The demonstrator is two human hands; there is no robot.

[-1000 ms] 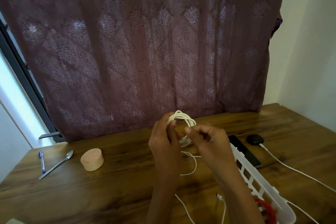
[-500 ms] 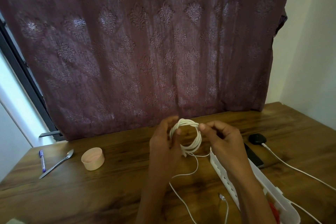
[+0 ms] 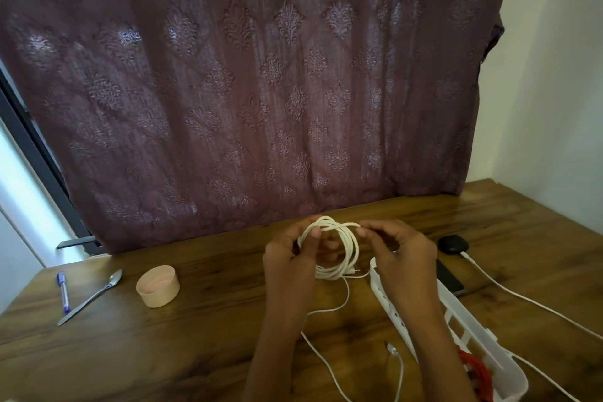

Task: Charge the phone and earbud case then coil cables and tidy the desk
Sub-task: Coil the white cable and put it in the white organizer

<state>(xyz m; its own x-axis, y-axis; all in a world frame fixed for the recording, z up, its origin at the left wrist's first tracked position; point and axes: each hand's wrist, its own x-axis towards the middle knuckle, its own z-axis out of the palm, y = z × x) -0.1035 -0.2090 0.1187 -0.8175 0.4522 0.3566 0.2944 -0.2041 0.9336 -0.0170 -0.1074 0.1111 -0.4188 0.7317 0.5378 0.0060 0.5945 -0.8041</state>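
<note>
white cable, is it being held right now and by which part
Yes. The left hand grips the coiled white cable by the coil's left side, thumb across the loops; the right hand pinches a strand at its top right.

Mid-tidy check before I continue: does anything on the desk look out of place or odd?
A spoon lies at the left of the desk, between a pen and a small cup: a kitchen thing on a charging desk. The tail of the coil trails loose over the desk. Nothing looks spilled or damaged.
</note>
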